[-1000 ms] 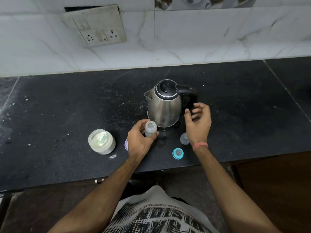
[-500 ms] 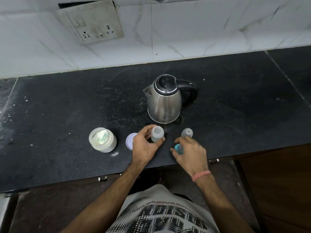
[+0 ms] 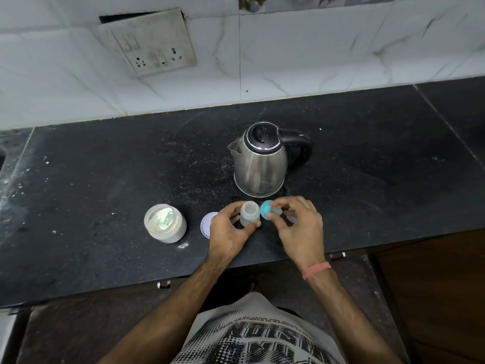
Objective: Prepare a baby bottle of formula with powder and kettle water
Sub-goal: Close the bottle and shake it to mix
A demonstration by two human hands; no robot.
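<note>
A small clear baby bottle stands open-topped on the black counter, gripped by my left hand. My right hand holds the blue nipple ring tilted, right beside the bottle's mouth. The steel kettle, lid closed, stands just behind both hands with its black handle to the right. An open jar of white powder sits to the left, and its pale round lid lies flat between jar and left hand.
A wall socket plate hangs on the white tiled wall behind. The clear bottle cap is mostly hidden behind my right hand. The counter's front edge runs just under my wrists, with dark cabinets below.
My right hand left the kettle handle, came down to the counter, picked up the blue nipple ring and brought it beside the bottle mouth. The left hand kept hold of the bottle.
</note>
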